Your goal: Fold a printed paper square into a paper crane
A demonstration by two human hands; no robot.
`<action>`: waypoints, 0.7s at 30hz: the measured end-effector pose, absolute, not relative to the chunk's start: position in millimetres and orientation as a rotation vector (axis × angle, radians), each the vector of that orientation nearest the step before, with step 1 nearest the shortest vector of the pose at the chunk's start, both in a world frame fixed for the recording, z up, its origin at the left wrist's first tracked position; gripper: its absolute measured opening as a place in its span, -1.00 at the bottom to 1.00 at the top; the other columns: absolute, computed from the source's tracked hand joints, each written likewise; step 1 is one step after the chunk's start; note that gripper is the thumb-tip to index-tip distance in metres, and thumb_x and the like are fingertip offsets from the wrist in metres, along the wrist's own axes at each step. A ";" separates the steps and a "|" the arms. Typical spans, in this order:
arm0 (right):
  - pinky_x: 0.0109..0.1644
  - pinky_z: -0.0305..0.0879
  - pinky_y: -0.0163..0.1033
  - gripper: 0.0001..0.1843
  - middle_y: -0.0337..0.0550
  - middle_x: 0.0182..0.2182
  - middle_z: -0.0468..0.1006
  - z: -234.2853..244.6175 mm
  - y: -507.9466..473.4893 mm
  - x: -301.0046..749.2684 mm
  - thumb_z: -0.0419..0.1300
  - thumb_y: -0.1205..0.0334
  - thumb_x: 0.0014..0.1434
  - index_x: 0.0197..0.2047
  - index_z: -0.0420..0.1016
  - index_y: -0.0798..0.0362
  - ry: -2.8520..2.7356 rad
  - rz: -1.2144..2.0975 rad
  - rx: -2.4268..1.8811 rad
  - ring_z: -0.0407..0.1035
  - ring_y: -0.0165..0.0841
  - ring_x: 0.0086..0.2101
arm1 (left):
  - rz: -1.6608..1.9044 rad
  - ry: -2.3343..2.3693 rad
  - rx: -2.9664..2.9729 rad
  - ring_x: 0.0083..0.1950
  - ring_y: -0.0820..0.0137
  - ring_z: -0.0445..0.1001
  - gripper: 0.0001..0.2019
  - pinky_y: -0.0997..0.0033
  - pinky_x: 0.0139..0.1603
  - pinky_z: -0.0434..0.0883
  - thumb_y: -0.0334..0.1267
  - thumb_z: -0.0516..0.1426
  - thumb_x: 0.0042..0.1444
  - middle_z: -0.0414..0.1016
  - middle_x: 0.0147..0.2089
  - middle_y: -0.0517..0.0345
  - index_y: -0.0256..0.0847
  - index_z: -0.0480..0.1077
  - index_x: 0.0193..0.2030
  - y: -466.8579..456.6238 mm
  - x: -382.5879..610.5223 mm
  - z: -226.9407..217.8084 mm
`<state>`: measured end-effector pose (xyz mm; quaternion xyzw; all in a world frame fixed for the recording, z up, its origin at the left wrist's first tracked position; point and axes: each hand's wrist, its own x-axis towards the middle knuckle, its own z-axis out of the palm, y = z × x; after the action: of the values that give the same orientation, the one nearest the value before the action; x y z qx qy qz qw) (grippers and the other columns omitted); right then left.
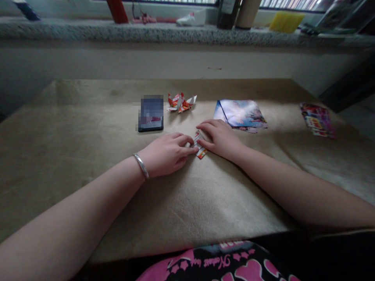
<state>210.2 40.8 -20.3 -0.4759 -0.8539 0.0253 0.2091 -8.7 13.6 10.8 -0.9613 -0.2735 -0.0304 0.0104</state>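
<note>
A small piece of folded paper (200, 152), white with red and orange print, lies on the table between my hands. From the left, my left hand (168, 154) presses its fingertips on the paper's edge, the other fingers curled. My right hand (224, 139) rests over the far right side, its thumb on the paper and its fingers bent around it. Part of the paper is hidden under the fingers. Just beyond stand red and white folded paper figures (181, 103), with pointed tips like origami cranes.
A dark phone (151, 113), partly blurred, lies beyond my left hand. Printed sheets (246, 113) are stacked behind my right hand. Colourful printed papers (318, 119) sit farther right on the table (187, 218). Several objects line the stone windowsill (164, 33).
</note>
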 end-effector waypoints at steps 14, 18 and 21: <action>-0.06 0.35 -0.20 -0.71 -0.25 -0.12 0.62 -9.0 20.0 222.4 0.07 0.22 0.22 -0.12 0.61 -0.02 -2.616 0.063 -0.933 0.47 -0.29 -0.13 | -0.169 -0.899 -3.020 0.05 0.30 0.46 -0.67 0.28 0.10 0.42 -0.31 0.00 0.20 0.50 0.06 0.10 -0.17 0.46 0.04 14.1 -11.9 12.5; -0.03 0.31 -0.11 -0.65 -0.23 -0.03 0.57 -6.9 16.6 216.3 0.03 0.20 0.24 -0.02 0.56 0.00 -2.629 -0.072 -1.057 0.44 -0.22 -0.08 | -0.183 -0.916 -3.030 0.07 0.32 0.46 -0.66 0.30 0.13 0.41 -0.36 0.00 0.16 0.50 0.07 0.13 -0.18 0.47 0.01 13.3 -13.0 14.8; 0.02 0.27 -0.05 -0.63 -0.22 0.02 0.54 -6.1 16.8 213.6 0.02 0.20 0.23 0.03 0.53 0.01 -2.639 -0.112 -1.109 0.40 -0.17 -0.05 | -0.176 -0.922 -3.029 0.08 0.32 0.45 -0.65 0.29 0.14 0.40 -0.38 -0.01 0.15 0.49 0.09 0.13 -0.18 0.48 0.00 12.3 -13.3 15.0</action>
<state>213.6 16.8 -6.1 -0.3834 -0.9124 -0.0387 0.1380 -13.3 12.3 15.0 -0.9551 -0.2906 -0.0555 -0.0150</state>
